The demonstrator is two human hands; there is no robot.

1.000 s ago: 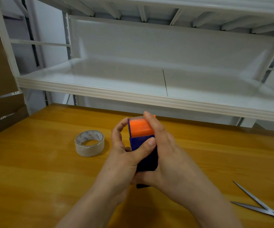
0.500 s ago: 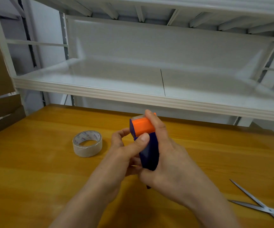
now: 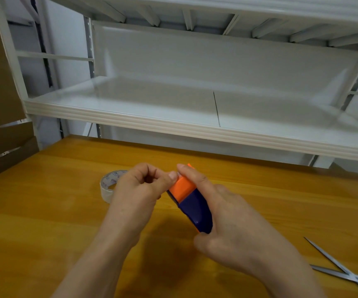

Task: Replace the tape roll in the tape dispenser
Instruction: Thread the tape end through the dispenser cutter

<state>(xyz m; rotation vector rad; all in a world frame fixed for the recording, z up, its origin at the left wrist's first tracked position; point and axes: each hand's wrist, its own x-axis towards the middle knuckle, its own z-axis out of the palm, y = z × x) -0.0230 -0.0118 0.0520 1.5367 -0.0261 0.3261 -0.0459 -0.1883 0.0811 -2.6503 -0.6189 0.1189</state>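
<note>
Two hands, left point(image 3: 139, 190) pinching, right point(image 3: 234, 231) gripping tape dispenser point(image 3: 195, 207), over wooden table point(image 3: 44, 229), white shelving point(image 3: 152, 122) behind.

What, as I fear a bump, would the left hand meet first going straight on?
The orange end of the tape dispenser, gripped by the right hand; fingers of the left hand look almost on it, depth unclear.

Dispenser point(image 3: 192, 203) over the table point(image 3: 44, 222), between left hand point(image 3: 139, 190) and right hand point(image 3: 234, 229).
From it: tape roll point(image 3: 107, 186) on the table at nine o'clock, scissors point(image 3: 341, 273) at four, shelf point(image 3: 173, 123) behind at twelve.
</note>
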